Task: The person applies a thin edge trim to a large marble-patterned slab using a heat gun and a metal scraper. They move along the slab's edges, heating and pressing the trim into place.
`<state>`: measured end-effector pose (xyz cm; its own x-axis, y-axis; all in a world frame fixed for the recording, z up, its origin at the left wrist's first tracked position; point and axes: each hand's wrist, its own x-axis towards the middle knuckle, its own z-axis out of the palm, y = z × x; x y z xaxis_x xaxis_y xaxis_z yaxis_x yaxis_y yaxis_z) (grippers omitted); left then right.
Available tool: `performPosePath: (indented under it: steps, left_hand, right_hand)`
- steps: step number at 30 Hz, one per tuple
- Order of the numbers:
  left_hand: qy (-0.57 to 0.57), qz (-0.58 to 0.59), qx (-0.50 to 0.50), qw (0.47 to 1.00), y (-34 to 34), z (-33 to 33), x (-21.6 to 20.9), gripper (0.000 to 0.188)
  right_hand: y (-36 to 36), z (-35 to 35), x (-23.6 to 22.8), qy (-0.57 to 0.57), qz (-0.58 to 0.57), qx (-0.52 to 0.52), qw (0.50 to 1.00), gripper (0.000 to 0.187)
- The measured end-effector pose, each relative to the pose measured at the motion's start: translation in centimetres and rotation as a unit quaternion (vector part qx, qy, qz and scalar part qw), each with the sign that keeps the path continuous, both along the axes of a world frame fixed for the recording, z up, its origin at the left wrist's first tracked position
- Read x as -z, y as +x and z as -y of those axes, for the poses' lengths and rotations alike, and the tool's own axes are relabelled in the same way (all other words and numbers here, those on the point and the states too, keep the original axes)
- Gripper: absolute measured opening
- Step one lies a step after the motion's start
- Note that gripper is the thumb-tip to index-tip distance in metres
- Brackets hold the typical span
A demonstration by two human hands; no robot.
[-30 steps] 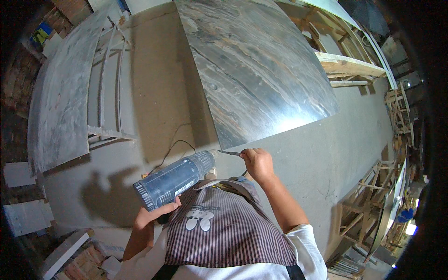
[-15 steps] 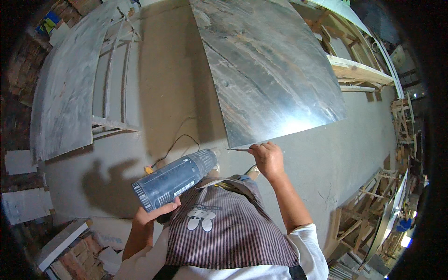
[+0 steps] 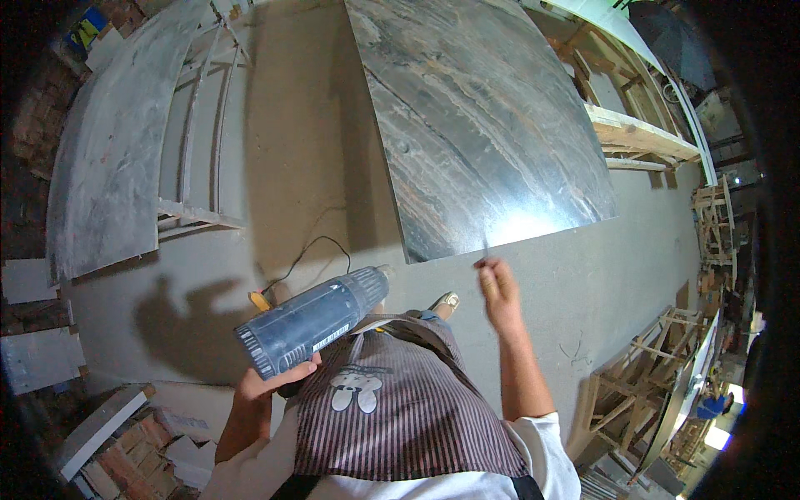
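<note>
Gripping a dark blue-grey, cylindrical power tool in the curled left hand, ribbed nozzle facing up toward the near-left corner of a glossy grey, brown-veined slab. Pinching a thin, dark, blurred implement in the closed right hand, beside the slab's near edge.
</note>
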<state>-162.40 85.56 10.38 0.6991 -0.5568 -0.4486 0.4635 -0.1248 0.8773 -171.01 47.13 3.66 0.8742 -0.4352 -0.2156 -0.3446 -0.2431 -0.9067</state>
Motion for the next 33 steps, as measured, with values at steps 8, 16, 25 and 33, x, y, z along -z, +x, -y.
performPosePath:
  steps: [8, 16, 25, 33]
  left_hand:
    - [0.013, 0.096, 0.091, 0.991, 1.3, 0.1, 1.2, 0.025]
    - [0.056, 0.134, 0.156, 0.977, 1.7, 0.1, 1.5, 0.021]
    - [0.045, 0.15, 0.136, 0.978, 1.2, -0.1, 1.9, 0.024]
    - [0.009, 0.087, 0.09, 0.992, 0.7, 0.2, 1.8, 0.03]
  right_hand:
    - [-2.5, -6.3, 2.1, 0.066, -0.083, 0.013, 0.994, 0.033]
    - [-2.4, -8.0, 2.5, 0.001, -0.087, -0.016, 0.996, 0.041]
    - [-2.1, -8.2, 2.2, -0.102, -0.144, -0.086, 0.981, 0.029]
    - [-1.9, -8.3, 1.8, -0.112, -0.156, -0.117, 0.975, 0.022]
